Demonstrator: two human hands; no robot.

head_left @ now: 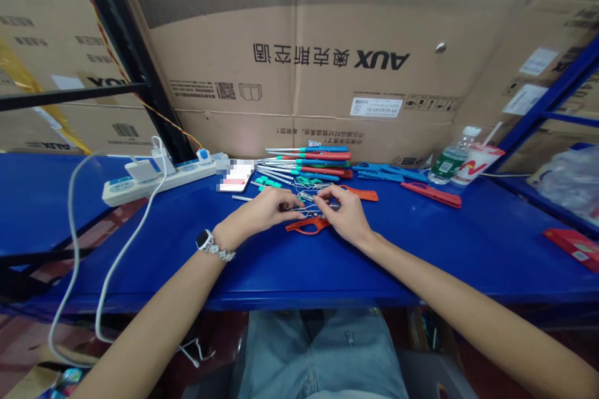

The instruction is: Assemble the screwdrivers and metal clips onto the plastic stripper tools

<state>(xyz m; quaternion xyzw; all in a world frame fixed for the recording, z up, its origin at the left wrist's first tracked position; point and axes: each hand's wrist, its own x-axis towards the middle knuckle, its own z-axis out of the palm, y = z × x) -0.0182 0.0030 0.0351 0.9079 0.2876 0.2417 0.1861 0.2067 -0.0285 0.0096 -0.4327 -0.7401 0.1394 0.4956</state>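
From here I see both bare hands working close together over the glossy blue tabletop (421, 243). The left hand (269, 207), with a white-cased watch and silver bracelet (215, 245) at its wrist, has its thumb and fingers curled toward a cluster of thin silvery metal pieces (306, 197); I can't tell whether it grips one. The right hand (345, 212) pinches at the cluster's near-right side, though exactly what sits between its fingertips is too small to make out. An orange plastic-handled tool (309, 225) lies just below the hands, and slim red, blue and green-handled tools (322, 156) are piled beyond them.
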